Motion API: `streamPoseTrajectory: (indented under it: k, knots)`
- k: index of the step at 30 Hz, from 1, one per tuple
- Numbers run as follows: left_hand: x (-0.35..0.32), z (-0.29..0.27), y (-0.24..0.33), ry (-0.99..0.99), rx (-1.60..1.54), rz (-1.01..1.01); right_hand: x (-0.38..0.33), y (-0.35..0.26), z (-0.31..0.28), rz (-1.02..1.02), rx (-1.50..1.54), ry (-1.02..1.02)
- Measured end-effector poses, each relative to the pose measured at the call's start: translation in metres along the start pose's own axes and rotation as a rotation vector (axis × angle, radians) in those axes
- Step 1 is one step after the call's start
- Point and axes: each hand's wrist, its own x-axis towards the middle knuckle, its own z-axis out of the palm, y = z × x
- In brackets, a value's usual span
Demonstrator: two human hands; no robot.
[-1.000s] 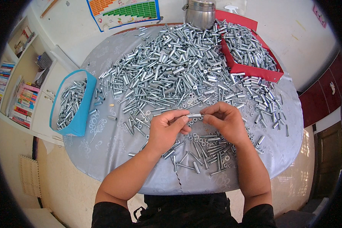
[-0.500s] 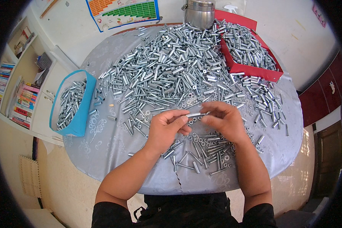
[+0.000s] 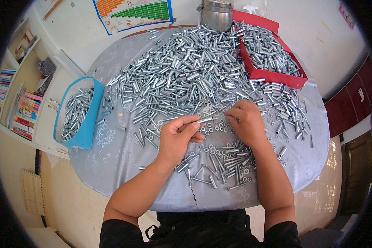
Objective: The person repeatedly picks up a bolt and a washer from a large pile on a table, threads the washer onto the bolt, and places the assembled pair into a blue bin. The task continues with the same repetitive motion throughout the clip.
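Note:
Between the thumb and fingers of my left hand (image 3: 178, 136) is a metal sleeve anchor (image 3: 206, 120), its shiny shank pointing right. My right hand (image 3: 248, 124) is lower right of the big heap, among loose nuts (image 3: 221, 125) and washers. Its fingers are curled together and point left; whatever they may pinch is hidden. Close below both hands lies a small group of bolts and sleeves (image 3: 219, 165) with several nuts. Beyond them spreads the large heap of silver sleeves and bolts (image 3: 182, 70).
A blue box (image 3: 96, 115) of metal parts stands at the left of the grey-clothed table (image 3: 124, 169). At the back right, a red box (image 3: 277, 77) is heaped with sleeves. Behind the heap stands a steel pot (image 3: 216, 18). A bookshelf (image 3: 16, 95) is at far left.
My right hand has come away from the anchor and moved slightly right and up to the loose nuts. My left hand keeps hold of the anchor, nearly in place.

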Motion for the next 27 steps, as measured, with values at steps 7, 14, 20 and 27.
streamPoseTrajectory:
  k: [7, 14, 20, 27]
  knots:
    - [0.000, 0.001, -0.001, -0.005, 0.001, -0.003, 0.002, -0.001, 0.009, 0.063, -0.104, -0.078]
    - [0.000, 0.001, -0.002, 0.002, 0.007, -0.005, 0.003, 0.001, 0.016, 0.071, -0.082, -0.034]
    - [0.001, 0.001, 0.000, 0.011, 0.011, -0.005, -0.003, -0.028, 0.001, 0.478, 0.739, -0.049]
    - [0.000, 0.001, -0.003, 0.002, 0.002, -0.003, -0.008, -0.038, 0.004, 0.516, 0.913, -0.079]
